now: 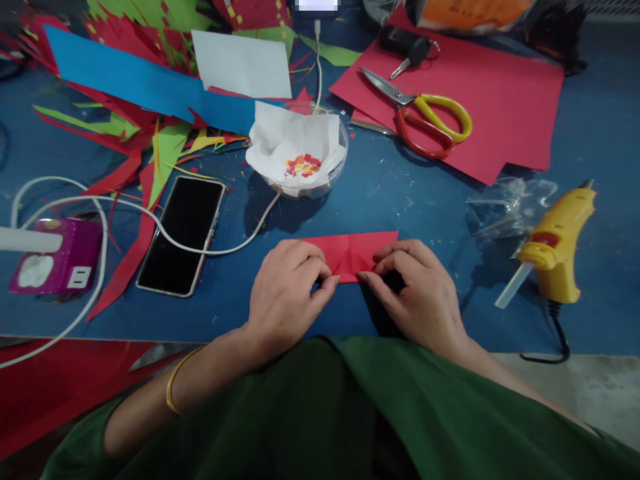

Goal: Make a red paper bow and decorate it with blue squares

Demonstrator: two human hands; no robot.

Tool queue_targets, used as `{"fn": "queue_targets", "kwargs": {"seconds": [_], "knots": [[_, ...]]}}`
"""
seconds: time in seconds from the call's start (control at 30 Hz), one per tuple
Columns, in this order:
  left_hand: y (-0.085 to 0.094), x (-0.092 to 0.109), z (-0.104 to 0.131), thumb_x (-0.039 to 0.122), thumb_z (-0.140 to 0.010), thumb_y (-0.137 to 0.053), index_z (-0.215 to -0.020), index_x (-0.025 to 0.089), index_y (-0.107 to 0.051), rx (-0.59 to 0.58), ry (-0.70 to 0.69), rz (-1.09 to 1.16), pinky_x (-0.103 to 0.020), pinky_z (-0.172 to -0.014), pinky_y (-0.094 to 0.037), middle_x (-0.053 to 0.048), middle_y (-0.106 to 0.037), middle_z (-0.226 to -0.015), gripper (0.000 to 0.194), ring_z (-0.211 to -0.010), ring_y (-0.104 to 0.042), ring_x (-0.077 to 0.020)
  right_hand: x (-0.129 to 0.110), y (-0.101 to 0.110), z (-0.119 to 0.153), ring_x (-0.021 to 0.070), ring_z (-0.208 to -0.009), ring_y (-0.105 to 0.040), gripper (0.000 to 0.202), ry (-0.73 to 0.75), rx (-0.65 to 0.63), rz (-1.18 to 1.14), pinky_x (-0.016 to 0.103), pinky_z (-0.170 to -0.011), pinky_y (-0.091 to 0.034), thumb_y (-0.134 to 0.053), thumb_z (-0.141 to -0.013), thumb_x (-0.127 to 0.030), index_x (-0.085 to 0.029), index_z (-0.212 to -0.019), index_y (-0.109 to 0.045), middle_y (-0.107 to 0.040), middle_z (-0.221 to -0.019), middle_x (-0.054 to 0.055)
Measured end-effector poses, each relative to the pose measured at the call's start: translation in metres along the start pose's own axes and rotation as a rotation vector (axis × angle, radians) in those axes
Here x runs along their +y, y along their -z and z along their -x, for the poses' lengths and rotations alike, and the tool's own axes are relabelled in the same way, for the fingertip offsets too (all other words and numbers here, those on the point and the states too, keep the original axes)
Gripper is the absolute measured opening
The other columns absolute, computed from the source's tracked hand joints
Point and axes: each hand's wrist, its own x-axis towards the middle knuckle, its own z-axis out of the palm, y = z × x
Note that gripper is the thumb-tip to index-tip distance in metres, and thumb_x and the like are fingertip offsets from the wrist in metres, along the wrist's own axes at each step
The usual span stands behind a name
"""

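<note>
A folded piece of red paper (351, 248) lies on the blue table near its front edge, with creases running through its middle. My left hand (290, 287) pinches the paper's near edge on the left between thumb and fingers. On the right, my right hand (417, 287) pinches the same near edge, thumb and fingertips closed on it. Parts of the paper are hidden under both hands. Beyond it stands a clear bowl (336, 175) lined with white paper (300, 133), holding small red, orange and yellow paper bits (303, 165).
Scissors (425, 120) and keys (413, 53) rest on red sheets (510, 100). A yellow glue gun (560, 240) lies right, beside crumpled clear plastic (510, 203). Left are a phone (183, 233), a white cable (125, 200), a purple box (60, 257) and coloured scraps (125, 127).
</note>
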Motion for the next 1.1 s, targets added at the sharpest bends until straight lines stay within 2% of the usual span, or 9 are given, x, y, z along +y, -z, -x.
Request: {"fn": "queue_targets", "kwargs": {"seconds": [0.47, 1.1], "knots": [[-0.0001, 0.0009, -0.0011, 0.019, -0.091, -0.064, -0.074, 0.016, -0.064, -0.015, -0.005, -0.030, -0.037, -0.076, -0.047, -0.005, -0.069, -0.086, 0.017, -0.087, -0.061, -0.0221, 0.0013, -0.0019, 0.0002, 0.0238, -0.089, -0.064, 0.019, 0.005, 0.002, -0.002, 0.040, -0.078, -0.054, -0.069, -0.091, -0.025, -0.018, -0.076, -0.060, -0.065, -0.091, 0.010], [-0.0020, 0.0001, -0.0011, 0.019, -0.091, -0.063, -0.076, 0.016, -0.062, -0.029, -0.067, -0.119, -0.036, -0.074, -0.048, -0.006, -0.068, -0.086, 0.015, -0.084, -0.061, -0.0224, 0.0020, -0.0026, -0.0004, 0.0235, -0.088, -0.064, 0.021, 0.016, 0.001, 0.012, 0.039, -0.078, -0.054, -0.071, -0.090, -0.026, -0.019, -0.075, -0.058, -0.066, -0.091, 0.010]]}}
